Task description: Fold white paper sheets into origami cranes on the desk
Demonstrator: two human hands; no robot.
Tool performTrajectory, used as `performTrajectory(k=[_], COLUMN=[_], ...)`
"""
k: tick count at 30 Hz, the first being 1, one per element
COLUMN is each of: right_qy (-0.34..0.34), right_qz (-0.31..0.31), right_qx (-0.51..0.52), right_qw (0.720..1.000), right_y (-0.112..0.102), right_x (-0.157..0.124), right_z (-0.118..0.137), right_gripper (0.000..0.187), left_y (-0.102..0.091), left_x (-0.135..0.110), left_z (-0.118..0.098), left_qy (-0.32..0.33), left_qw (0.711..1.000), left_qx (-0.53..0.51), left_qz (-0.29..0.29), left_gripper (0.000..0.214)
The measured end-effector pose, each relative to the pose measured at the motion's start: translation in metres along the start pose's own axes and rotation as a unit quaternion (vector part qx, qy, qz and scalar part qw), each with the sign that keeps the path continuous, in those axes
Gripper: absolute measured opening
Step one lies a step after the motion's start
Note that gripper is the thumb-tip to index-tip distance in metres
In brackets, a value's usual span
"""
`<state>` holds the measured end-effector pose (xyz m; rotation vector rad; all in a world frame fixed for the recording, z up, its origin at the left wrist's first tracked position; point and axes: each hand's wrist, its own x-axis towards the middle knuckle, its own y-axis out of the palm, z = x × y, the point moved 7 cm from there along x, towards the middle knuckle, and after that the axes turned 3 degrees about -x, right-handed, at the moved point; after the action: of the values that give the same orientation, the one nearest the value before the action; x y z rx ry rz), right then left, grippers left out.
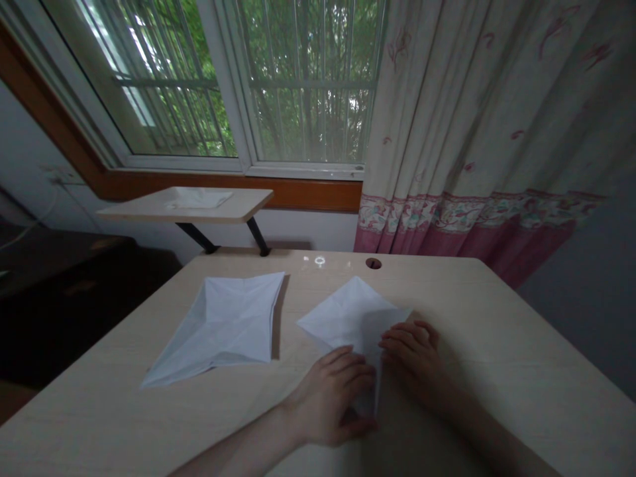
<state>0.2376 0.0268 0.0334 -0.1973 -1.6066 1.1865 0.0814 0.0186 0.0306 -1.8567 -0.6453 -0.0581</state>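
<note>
A white sheet of folded paper (pixel 350 318) lies on the desk in front of me, one corner pointing to the window and a narrow part running down toward me. My left hand (pixel 335 397) is on its lower left part, fingers bent over the paper and thumb nearer to me. On the right edge, my right hand (pixel 415 354) presses with curled fingers close together; its thumb is hidden. Left of them rests another white folded paper (pixel 238 321), larger, with raised edges, touched by neither hand.
The pale wooden desk (pixel 477 371) has a round cable hole (pixel 373 264) at its far edge. A small raised shelf (pixel 134 209) on black supports holds a white paper piece (pixel 201 198). Beyond are a barred window (pixel 308 86) and a floral curtain (pixel 447 132).
</note>
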Motion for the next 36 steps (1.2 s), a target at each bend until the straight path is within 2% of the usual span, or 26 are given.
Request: performTrajectory(k=[3,7,13,20,30,33,36], right_qy=[0.033,0.065,0.087,0.097,0.170,0.170,0.161], right_qz=[0.006,0.042,0.072,0.083,0.081,0.084,0.086], right_qx=[0.025,0.042,0.060,0.057,0.004,0.000,0.004], right_qw=[0.999,0.996,0.992,0.990,0.982,0.982,0.983], right_y=[-0.001,0.001,0.005,0.010,0.022,0.024,0.026], right_x=[0.002,0.001,0.000,-0.003,-0.011,-0.010,-0.010], right_z=[-0.001,-0.005,-0.006,-0.010,-0.027,-0.027,-0.024], right_gripper=[0.012,0.009,0.009,0.017,0.034,0.036,0.037], left_y=[0.000,0.005,0.003,-0.020,-0.027,-0.027,-0.031], left_x=[0.000,-0.003,-0.004,-0.007,-0.016,-0.018,-0.022], left_z=[-0.002,0.001,0.003,0.005,0.023,0.030,0.030], left_qy=[0.014,0.009,-0.012,-0.033,-0.116,-0.160,-0.165], left_qw=[1.000,1.000,0.997,0.984,0.962,0.953,0.938], left_qx=[0.011,0.017,0.020,0.048,0.042,0.021,0.024], left_qz=[0.015,-0.022,-0.068,-0.171,-0.245,-0.256,-0.305], left_gripper=[0.057,0.063,0.032,0.020,0.022,0.024,0.034])
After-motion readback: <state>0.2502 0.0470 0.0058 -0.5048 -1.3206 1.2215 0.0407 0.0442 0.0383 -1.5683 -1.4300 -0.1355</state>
